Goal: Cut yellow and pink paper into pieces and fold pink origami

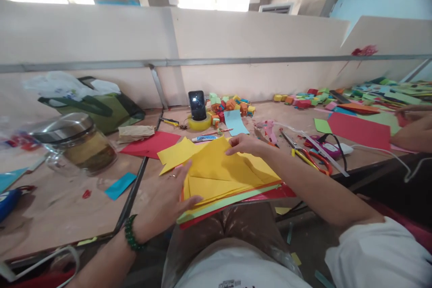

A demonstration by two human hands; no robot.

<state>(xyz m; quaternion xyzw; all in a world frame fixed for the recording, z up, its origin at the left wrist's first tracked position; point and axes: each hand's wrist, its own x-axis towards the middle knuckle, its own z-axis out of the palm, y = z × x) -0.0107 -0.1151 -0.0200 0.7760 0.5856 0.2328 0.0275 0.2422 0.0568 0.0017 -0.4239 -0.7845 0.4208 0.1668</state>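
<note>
A stack of yellow paper sheets point(216, 184) lies at the table's front edge, over pale green and red sheets that stick out beneath. My right hand point(245, 145) pinches the upper corner of a yellow sheet point(211, 157), which is raised at that end. Along the stack's left side rests my left hand point(168, 200), thumb on the top and fingers stretched apart by the sheet's edge. Another yellow piece point(177, 155) sits just behind, beside a red sheet point(155, 144).
A glass jug point(84, 148) and a green bag point(97, 108) stand left. Behind are a phone point(197, 104) on yellow tape point(199, 122) and small paper cubes point(232, 104). Scissors point(315, 157) and a pink glue gun point(269, 130) lie right, near another person's hand point(413, 130).
</note>
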